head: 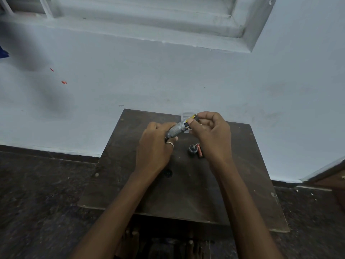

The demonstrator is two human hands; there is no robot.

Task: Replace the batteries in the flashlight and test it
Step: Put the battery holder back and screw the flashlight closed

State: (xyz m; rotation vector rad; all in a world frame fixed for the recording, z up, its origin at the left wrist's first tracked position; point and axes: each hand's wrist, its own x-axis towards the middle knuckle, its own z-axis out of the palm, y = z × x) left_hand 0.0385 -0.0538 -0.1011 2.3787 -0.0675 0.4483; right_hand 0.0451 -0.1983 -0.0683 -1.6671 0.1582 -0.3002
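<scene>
My left hand grips the silver knurled flashlight body, tilted up to the right above the dark wooden table. My right hand pinches a black and yellow battery that sticks partly out of the flashlight's open end. On the table below my right hand lie the black flashlight end cap and a red battery, side by side.
A clear plastic piece stands at the table's far edge behind my hands. A small dark round thing sits near my left wrist. The table stands against a pale blue wall on a dark speckled floor.
</scene>
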